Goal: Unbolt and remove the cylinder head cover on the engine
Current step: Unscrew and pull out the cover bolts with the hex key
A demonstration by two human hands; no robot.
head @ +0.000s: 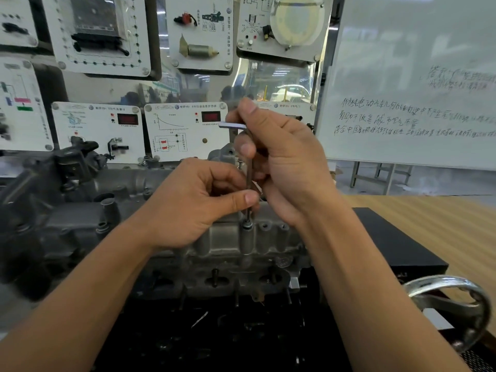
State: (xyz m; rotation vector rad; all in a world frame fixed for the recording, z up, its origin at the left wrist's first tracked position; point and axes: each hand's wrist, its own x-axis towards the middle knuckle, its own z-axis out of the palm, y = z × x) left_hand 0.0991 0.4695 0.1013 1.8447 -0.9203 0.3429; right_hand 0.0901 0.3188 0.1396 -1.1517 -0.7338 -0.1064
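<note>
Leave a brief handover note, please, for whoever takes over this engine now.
Right hand grips the hex key at its bend.
Left hand pinches its upright shaft low down.
Key tip sits in a bolt on the near edge of the cylinder head cover.
Cover still in place, this bolt not out.
Left: finish this bolt, check the rest, lift the cover off.

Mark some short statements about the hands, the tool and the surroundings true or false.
The hex key stands upright in a bolt on the cylinder head cover. True.
The left hand lies flat on the cover. False: it pinches the key's shaft.
The right hand grips the key near its bend. True.
The whiteboard is blank. False: it bears handwriting.
The handwheel sits at the far left. False: it is at the lower right.
</note>
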